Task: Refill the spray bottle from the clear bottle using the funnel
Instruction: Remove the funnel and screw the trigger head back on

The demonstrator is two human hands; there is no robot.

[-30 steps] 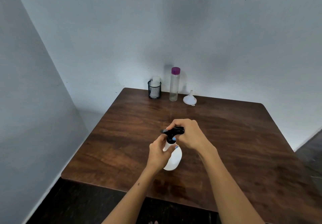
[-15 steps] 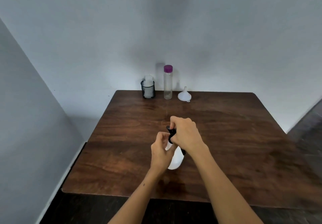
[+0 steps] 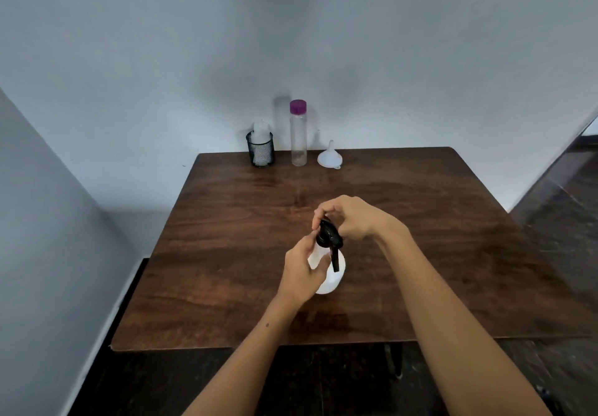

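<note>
A white spray bottle (image 3: 333,278) stands near the middle of the wooden table (image 3: 226,253). My left hand (image 3: 301,270) wraps around its body. My right hand (image 3: 349,219) pinches the black spray head (image 3: 329,236), whose trigger points down toward me. A tall clear bottle (image 3: 298,137) with a purple cap stands at the table's far edge by the wall. The white funnel (image 3: 330,156) rests upside down just right of it, spout up.
A black mesh cup (image 3: 260,151) holding a white item stands left of the clear bottle. Walls close off the far side and the left. Dark floor shows on the right and in front of the table.
My right hand has turned the black spray head, so its trigger now points toward me instead of left. My head has shifted, and the table sits squarer in view.
</note>
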